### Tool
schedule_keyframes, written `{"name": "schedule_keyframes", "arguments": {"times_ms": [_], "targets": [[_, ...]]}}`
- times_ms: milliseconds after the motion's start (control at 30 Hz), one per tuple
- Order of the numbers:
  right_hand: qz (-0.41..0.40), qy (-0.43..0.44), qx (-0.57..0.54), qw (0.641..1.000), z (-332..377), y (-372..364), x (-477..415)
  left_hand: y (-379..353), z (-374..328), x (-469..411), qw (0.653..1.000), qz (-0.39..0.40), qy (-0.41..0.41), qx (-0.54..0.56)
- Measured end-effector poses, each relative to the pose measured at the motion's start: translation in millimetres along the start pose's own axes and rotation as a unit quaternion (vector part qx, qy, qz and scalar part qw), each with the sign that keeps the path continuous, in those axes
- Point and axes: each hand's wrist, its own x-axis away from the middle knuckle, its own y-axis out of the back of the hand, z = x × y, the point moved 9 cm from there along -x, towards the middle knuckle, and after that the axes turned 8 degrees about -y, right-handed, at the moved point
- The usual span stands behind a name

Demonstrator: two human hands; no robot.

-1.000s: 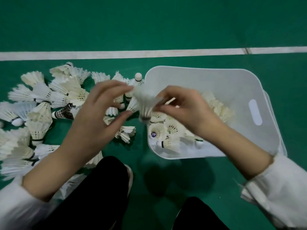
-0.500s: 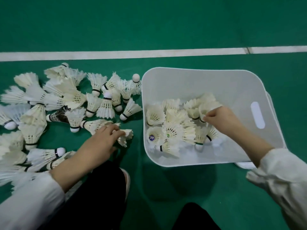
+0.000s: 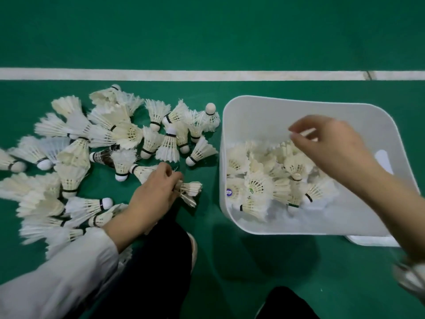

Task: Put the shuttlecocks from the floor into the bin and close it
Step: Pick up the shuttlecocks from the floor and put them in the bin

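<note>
White feather shuttlecocks (image 3: 73, 157) litter the green court floor (image 3: 207, 31) left of a white plastic bin (image 3: 264, 116). Just beside the bin, the left hand (image 3: 156, 194) has its fingers pinched on a small bunch of shuttlecocks (image 3: 190, 192). The right hand (image 3: 331, 146), fingers loosely curled and empty, hovers over the bin's part-filled heap (image 3: 257, 187).

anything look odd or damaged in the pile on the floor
One dark brown shuttlecock lies mid-pile among the white shuttlecocks, and it is the only one that colour. Nothing else stands out.

Shuttlecocks (image 3: 99, 157) on floor (image 3: 207, 31) left of bin (image 3: 253, 111), more inside, lid (image 3: 372, 241) beneath.
</note>
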Motion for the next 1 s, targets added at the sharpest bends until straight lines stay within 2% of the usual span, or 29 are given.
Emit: {"name": "schedule_keyframes", "arguments": {"times_ms": [100, 167, 233, 300, 400, 567, 633, 667, 767, 833, 933, 1000], "targets": [[0.076, 0.12, -0.105, 0.984, 93, -5, 42, 6, 13, 6, 0.999, -0.01, 0.021, 0.046], [0.134, 0.189, -0.073, 0.97, 140, -40, 68, 10, 21, 10, 0.996, -0.014, 0.024, 0.081], [0.182, 0.225, 0.009, 0.957, 165, -95, 88, 13, 28, 16, 0.996, -0.022, 0.016, 0.085], [0.224, 0.195, 0.092, 0.95, 162, -157, 95, 16, 36, 25, 0.998, -0.034, 0.025, 0.053], [0.261, 0.069, 0.152, 0.951, 128, -221, 84, 28, 47, 37, 0.995, -0.068, 0.066, 0.008], [0.205, -0.096, 0.121, 0.966, 80, -239, 63, 43, 43, 40, 0.995, -0.078, 0.057, 0.005], [0.168, -0.147, 0.057, 0.973, 71, -236, 60, 48, 45, 40, 0.996, -0.066, 0.066, 0.012], [0.154, -0.155, 0.011, 0.976, 72, -235, 59, 52, 47, 41, 0.995, -0.067, 0.072, 0.027], [0.125, -0.051, -0.046, 0.99, 99, -227, 51, 72, 55, 45, 0.986, -0.104, 0.1, 0.084], [0.142, -0.01, -0.087, 0.986, 113, -230, 45, 84, 59, 50, 0.975, -0.133, 0.124, 0.125], [0.157, -0.012, -0.104, 0.982, 118, -233, 38, 94, 60, 55, 0.958, -0.157, 0.132, 0.202], [0.176, -0.022, -0.1, 0.979, 118, -237, 35, 93, 62, 57, 0.958, -0.159, 0.124, 0.202]]}}
